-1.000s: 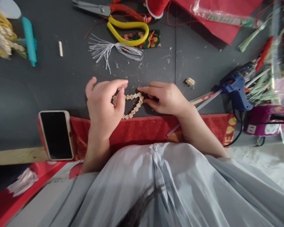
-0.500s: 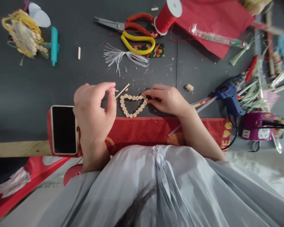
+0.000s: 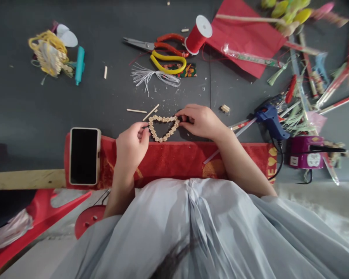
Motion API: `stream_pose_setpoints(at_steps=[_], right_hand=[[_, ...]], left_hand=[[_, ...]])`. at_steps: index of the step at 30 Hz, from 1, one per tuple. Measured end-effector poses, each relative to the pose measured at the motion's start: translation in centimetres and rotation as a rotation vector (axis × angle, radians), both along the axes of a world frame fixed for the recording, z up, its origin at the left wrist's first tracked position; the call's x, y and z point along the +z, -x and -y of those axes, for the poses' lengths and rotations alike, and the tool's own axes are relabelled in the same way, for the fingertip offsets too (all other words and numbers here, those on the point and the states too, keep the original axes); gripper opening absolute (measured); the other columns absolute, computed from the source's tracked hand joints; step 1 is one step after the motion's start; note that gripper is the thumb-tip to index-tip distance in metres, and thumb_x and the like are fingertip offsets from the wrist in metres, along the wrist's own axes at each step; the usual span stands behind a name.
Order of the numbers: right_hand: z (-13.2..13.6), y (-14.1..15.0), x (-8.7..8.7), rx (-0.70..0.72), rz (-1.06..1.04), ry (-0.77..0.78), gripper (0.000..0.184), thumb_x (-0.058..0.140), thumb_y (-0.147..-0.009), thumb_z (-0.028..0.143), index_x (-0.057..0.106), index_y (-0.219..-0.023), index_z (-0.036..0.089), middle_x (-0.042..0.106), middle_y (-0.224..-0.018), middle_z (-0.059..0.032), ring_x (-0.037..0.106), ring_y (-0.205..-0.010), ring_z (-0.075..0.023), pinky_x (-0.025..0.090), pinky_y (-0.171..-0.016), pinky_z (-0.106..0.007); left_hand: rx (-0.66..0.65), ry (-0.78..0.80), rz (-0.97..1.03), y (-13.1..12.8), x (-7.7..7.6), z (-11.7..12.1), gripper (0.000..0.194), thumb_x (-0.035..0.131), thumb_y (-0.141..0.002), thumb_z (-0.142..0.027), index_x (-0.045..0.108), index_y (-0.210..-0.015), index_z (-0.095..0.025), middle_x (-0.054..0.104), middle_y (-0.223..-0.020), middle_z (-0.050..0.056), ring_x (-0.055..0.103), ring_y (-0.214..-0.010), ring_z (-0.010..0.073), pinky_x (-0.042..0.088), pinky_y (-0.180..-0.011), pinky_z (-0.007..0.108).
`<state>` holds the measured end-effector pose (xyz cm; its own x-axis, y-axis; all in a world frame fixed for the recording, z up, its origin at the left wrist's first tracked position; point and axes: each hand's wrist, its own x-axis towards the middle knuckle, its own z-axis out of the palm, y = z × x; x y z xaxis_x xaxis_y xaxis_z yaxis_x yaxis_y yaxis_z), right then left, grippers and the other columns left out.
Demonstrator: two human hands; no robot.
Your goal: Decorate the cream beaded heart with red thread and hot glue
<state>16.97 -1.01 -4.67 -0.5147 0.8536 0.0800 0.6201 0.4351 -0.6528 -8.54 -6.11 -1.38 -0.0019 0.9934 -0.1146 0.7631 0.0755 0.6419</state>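
A pale heart-shaped frame (image 3: 162,138), made of small straw-like pieces, lies at the table's near edge between both hands. My left hand (image 3: 133,143) pinches its left side between thumb and fingers. At the upper right of the heart, my right hand (image 3: 200,119) grips the rim with thumb and forefinger. Just beyond the heart are two thin sticks, one slanted stick (image 3: 151,112) and one lying nearly level (image 3: 136,111), with a tiny crumb beside them.
Orange-handled pliers (image 3: 139,43), yellow-handled scissors (image 3: 170,69), a red thread spool (image 3: 196,38) and white strings (image 3: 145,75) lie farther back. A blue glue gun (image 3: 272,119) with its cord is at right. A phone (image 3: 84,157) rests at left on a red cloth (image 3: 174,159).
My left hand has let go of a thin stick, now on the table, and moved right and nearer to take the heart's left side. My right hand stays on the heart.
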Motion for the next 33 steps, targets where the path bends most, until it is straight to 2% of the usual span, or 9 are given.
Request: stream_pose_setpoints(at_steps=[8,12,16,19,23,26,29,33], right_hand=[[0.1,0.1,1.1,-0.024,0.075,0.003,0.032,0.058,-0.085,0.017,0.076,-0.112,0.013,0.071,-0.095,-0.0109,0.063,-0.083,-0.0215,0.046,-0.075,-0.031],[0.1,-0.3,1.4,-0.030,0.095,-0.006,0.035,0.054,-0.087,0.016,0.076,-0.113,0.013,0.073,-0.097,-0.0116,0.066,-0.089,-0.0235,0.048,-0.078,-0.033],[0.0,-0.9,1.9,-0.034,0.106,-0.001,0.038,0.056,-0.087,0.016,0.076,-0.119,0.014,0.075,-0.100,-0.0112,0.068,-0.091,-0.0237,0.050,-0.083,-0.034],[0.3,-2.1,3.1,-0.129,0.131,-0.044,0.038,0.056,-0.088,0.018,0.076,-0.121,0.016,0.076,-0.101,-0.0104,0.068,-0.089,-0.0236,0.050,-0.082,-0.034],[1.5,-4.5,5.7,-0.271,0.165,-0.108,0.028,0.053,-0.094,0.026,0.080,-0.101,0.021,0.075,-0.091,-0.0085,0.067,-0.082,-0.0230,0.047,-0.076,-0.035],[3.3,-6.4,7.1,-0.360,0.191,-0.134,0.031,0.054,-0.097,0.036,0.075,-0.078,0.023,0.067,-0.072,-0.0063,0.060,-0.068,-0.0202,0.042,-0.066,-0.034],[5.4,-7.7,7.5,-0.415,0.203,-0.138,0.035,0.057,-0.095,0.042,0.069,-0.069,0.023,0.062,-0.065,-0.0048,0.054,-0.060,-0.0180,0.038,-0.061,-0.034],[8.1,-8.8,7.0,-0.474,0.197,-0.099,0.035,0.059,-0.093,0.045,0.068,-0.067,0.024,0.064,-0.064,-0.0039,0.055,-0.059,-0.0172,0.039,-0.059,-0.033]], left_hand=[[0.126,0.126,0.251,-0.8,-0.3,0.3,0.035,0.059,-0.092,-0.026,0.061,-0.126,-0.018,0.079,-0.086,0.004,0.077,-0.077,0.0188,0.063,-0.081,0.033],[0.141,0.189,0.370,-1.4,-0.3,0.7,0.040,0.057,-0.092,-0.026,0.055,-0.131,-0.017,0.079,-0.088,0.004,0.077,-0.074,0.0185,0.063,-0.080,0.033],[0.102,0.181,0.338,-1.6,-0.3,1.2,0.040,0.059,-0.091,-0.027,0.057,-0.130,-0.016,0.079,-0.093,0.007,0.078,-0.082,0.0207,0.063,-0.083,0.036],[0.107,0.140,0.249,-1.4,-0.1,1.3,0.037,0.058,-0.092,-0.028,0.059,-0.127,-0.016,0.079,-0.099,0.009,0.077,-0.085,0.0205,0.062,-0.084,0.036],[0.106,0.072,0.192,-0.8,0.1,1.4,0.031,0.059,-0.093,-0.030,0.063,-0.121,-0.018,0.079,-0.096,0.007,0.075,-0.081,0.0178,0.061,-0.083,0.032],[0.102,0.052,0.174,-0.5,0.2,1.4,0.028,0.059,-0.092,-0.030,0.065,-0.117,-0.018,0.078,-0.095,0.007,0.075,-0.083,0.0178,0.061,-0.083,0.032],[0.088,0.037,0.170,-0.5,0.4,1.5,0.028,0.058,-0.092,-0.030,0.066,-0.116,-0.017,0.079,-0.097,0.009,0.076,-0.084,0.0187,0.061,-0.084,0.034],[0.062,0.003,0.184,-0.9,0.8,1.9,0.029,0.056,-0.093,-0.032,0.067,-0.114,-0.017,0.080,-0.096,0.009,0.076,-0.084,0.0198,0.061,-0.084,0.035]])
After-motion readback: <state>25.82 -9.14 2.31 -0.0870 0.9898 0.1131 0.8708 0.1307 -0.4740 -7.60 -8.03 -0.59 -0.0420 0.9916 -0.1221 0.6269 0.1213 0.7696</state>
